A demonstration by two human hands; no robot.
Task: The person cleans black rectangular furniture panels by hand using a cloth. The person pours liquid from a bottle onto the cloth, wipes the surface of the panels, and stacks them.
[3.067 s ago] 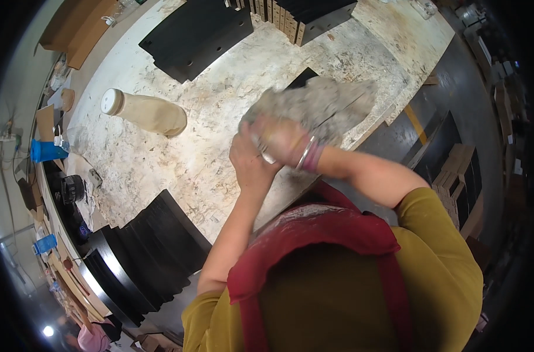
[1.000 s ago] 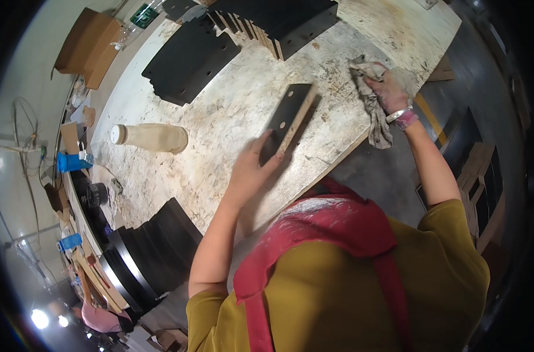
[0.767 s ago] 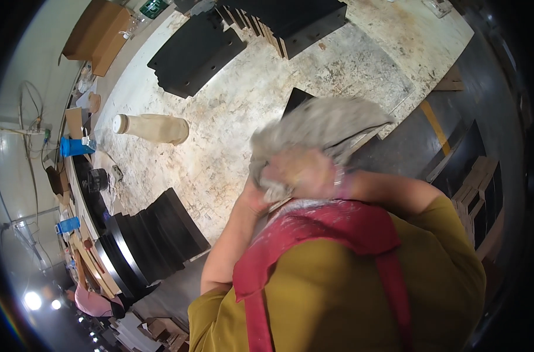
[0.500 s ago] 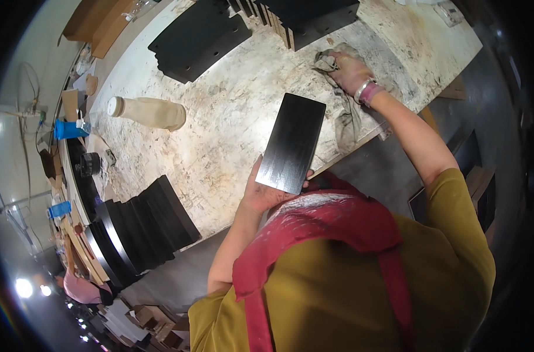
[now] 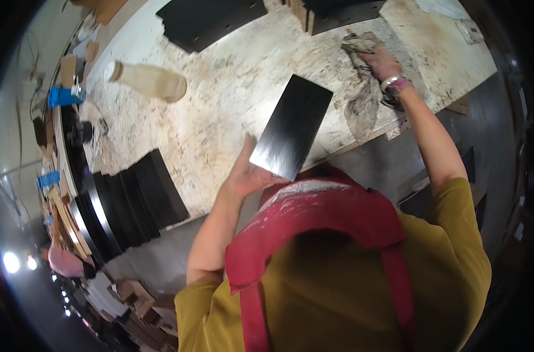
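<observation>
A flat rectangular black panel (image 5: pixel 293 126) with a glossy sheen rests tilted in my left hand (image 5: pixel 246 176). The fingers are under its near end, mostly hidden, and the thumb stands up beside its left edge. To the right, on the stained white table (image 5: pixel 220 117), my right hand (image 5: pixel 382 63) is closed on a crumpled grey, dark-stained cloth (image 5: pixel 360 114). Part of that cloth trails toward the table's near edge. The panel and the cloth are apart.
A cloudy capped bottle (image 5: pixel 149 82) lies on its side at left. Several black panels (image 5: pixel 138 196) lean in an overlapping row at the near left. Black boards with holes (image 5: pixel 211 23) and a stack of boards (image 5: pixel 343 14) lie along the far side. A person in pink (image 5: pixel 67 261) is farther left.
The whole view has shifted and turned slightly. My right hand has moved a little to the right with the cloth, which bunches near the wrist. The panel in my left hand leans slightly more rightward.
</observation>
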